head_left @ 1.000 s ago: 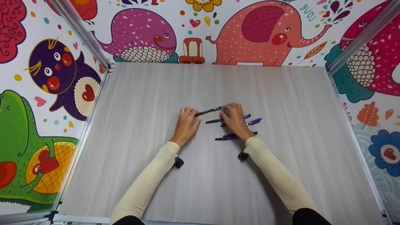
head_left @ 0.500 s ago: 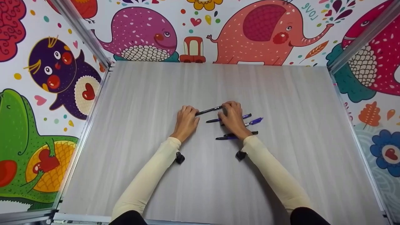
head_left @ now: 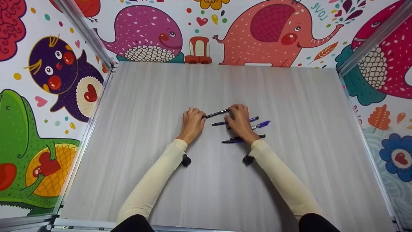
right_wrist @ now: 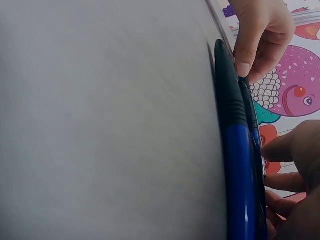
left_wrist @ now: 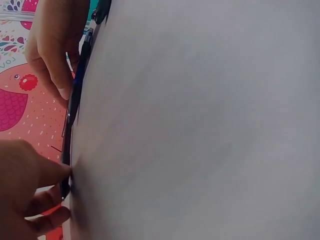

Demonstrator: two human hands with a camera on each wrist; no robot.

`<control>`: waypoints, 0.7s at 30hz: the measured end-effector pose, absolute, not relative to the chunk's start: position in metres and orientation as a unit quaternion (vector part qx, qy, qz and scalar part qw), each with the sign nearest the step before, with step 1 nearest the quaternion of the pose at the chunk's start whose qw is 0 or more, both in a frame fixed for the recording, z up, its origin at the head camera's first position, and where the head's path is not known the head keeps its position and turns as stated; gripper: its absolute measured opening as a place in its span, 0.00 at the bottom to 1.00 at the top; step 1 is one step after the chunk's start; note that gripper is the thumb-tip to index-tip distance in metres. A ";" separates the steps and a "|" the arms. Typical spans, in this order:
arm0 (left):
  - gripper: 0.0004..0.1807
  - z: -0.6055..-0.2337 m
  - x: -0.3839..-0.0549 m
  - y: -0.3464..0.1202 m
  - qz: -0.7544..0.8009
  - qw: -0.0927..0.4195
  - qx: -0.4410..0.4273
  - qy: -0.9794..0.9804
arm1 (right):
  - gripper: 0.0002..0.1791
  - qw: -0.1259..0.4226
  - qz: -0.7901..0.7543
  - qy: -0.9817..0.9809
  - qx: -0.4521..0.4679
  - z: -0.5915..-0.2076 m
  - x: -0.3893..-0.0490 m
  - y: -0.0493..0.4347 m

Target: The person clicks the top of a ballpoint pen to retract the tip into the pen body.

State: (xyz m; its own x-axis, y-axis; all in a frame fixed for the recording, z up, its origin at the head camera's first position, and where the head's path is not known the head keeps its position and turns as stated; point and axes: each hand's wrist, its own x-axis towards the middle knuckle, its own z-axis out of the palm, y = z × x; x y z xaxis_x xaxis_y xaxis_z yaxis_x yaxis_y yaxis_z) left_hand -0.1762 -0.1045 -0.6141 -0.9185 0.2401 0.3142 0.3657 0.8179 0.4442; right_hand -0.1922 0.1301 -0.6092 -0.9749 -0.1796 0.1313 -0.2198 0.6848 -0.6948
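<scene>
A slim black pen [head_left: 217, 113] lies slanted between the two hands. My left hand [head_left: 192, 124] pinches its left end between thumb and fingers; the left wrist view shows these fingertips close on the dark pen tip [left_wrist: 65, 187]. Around the other end curl the fingers of my right hand [head_left: 239, 120], whose palm and wrist arch over several more pens. Among these are a dark pen with a violet end [head_left: 220, 123], a pen with a violet cap [head_left: 264, 124] and a black-tipped pen [head_left: 227, 141]. A blue-barrelled pen with a black grip [right_wrist: 239, 170] fills the right wrist view's foreground.
The pens lie on a grey wood-grain table [head_left: 154, 93]. Metal frame bars [head_left: 87, 35] and printed cartoon walls [head_left: 145, 32] enclose its back and sides. A small black wrist camera [head_left: 186, 160] sits at each cuff.
My left thumb has come in from beside the pen to its left end. My right hand has shifted slightly up and left, then stayed. The other pens lie as before.
</scene>
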 end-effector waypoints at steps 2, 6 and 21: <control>0.05 -0.616 -0.176 -0.104 -0.267 0.135 -0.162 -0.940 | 0.22 0.031 0.393 -0.913 0.107 -0.608 -0.192 0.131; 0.04 -0.615 -0.174 -0.102 -0.286 0.153 -0.166 -0.931 | 0.21 0.039 0.417 -0.903 0.100 -0.607 -0.192 0.133; 0.05 -0.592 -0.167 -0.082 -0.339 0.120 -0.156 -0.920 | 0.21 0.057 0.462 -0.879 0.104 -0.591 -0.178 0.156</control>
